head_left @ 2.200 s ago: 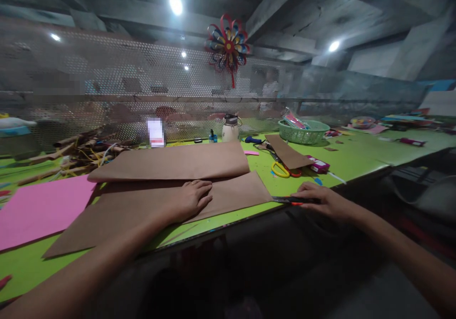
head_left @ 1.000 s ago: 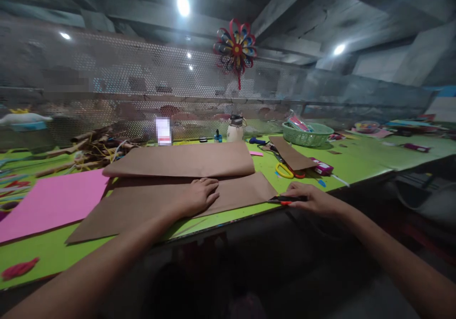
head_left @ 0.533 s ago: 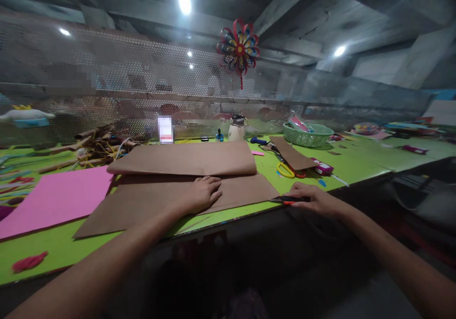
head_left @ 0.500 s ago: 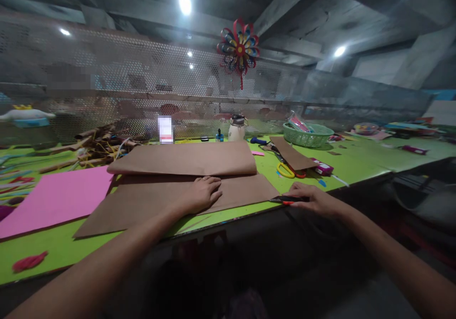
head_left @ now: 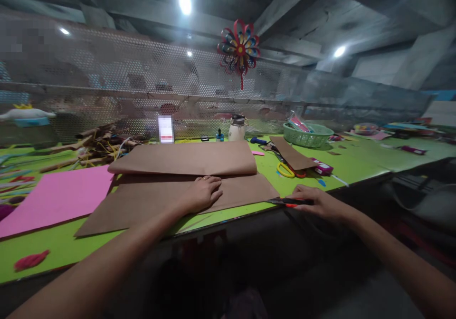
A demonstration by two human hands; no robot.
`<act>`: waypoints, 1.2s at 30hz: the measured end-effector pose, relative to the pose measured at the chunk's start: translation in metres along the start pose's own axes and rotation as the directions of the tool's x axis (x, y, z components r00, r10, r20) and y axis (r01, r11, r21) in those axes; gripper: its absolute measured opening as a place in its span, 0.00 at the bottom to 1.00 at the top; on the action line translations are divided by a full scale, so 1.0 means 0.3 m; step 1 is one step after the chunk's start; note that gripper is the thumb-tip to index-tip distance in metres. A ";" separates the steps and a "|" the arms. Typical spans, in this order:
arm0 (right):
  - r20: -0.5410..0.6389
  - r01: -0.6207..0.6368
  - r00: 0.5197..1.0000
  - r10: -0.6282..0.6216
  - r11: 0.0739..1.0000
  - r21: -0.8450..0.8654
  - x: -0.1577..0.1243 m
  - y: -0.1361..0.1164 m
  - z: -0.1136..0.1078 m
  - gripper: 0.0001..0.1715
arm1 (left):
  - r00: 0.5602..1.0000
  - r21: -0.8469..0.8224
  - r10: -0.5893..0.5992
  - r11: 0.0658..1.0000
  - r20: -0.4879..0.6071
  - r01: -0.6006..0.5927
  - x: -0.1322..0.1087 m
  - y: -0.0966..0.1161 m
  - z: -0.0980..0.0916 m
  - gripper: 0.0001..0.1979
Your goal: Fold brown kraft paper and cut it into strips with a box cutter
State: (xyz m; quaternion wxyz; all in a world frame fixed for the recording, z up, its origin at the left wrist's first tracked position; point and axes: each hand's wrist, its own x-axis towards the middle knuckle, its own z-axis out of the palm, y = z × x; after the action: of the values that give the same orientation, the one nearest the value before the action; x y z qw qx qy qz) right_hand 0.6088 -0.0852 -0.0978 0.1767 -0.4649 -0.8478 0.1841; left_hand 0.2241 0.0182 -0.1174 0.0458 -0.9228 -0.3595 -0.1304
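Note:
A large sheet of brown paper lies on the green table, its far part folded over toward me. My left hand rests flat on the paper just in front of the fold, fingers stretched out and holding nothing. At the paper's right corner, my right hand grips a pair of scissors with black and orange handles. The blades point left and touch or overlap the paper's near right edge. Most of the handles are hidden in my fingers.
Pink paper and a red crumpled piece lie left. Behind stand a bundle of sticks, a phone and a white jar. Yellow-handled scissors, a brown strip, a purple box and a green basket are right.
The scissors in my right hand have shifted slightly left along the paper's edge, and the hand has turned a little. My left hand and the paper have stayed almost still.

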 end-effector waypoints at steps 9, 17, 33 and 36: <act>-0.014 0.044 0.999 -0.044 0.999 0.000 0.049 -0.039 0.026 0.24 | 1.000 -0.013 -0.002 1.000 0.000 0.002 0.002 -0.001 0.001 0.24; -0.039 0.071 0.997 -0.071 0.997 0.011 0.061 -0.051 0.045 0.24 | 1.000 -0.024 -0.009 1.000 -0.002 0.009 0.002 -0.001 0.001 0.24; -0.030 0.089 0.996 -0.087 0.994 0.059 0.120 -0.119 0.085 0.24 | 1.000 -0.004 0.000 1.000 0.008 0.000 -0.003 0.014 -0.012 0.24; -0.041 0.115 0.993 -0.112 0.991 0.066 0.131 -0.130 0.093 0.23 | 1.000 -0.008 -0.004 1.000 0.014 0.004 -0.005 0.019 -0.019 0.24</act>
State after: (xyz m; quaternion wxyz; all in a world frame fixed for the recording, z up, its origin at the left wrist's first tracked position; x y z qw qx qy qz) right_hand 0.5476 -0.0752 -0.0984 0.2185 -0.4130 -0.8626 0.1940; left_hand 0.2257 0.0120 -0.1123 0.0392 -0.9233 -0.3610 -0.1254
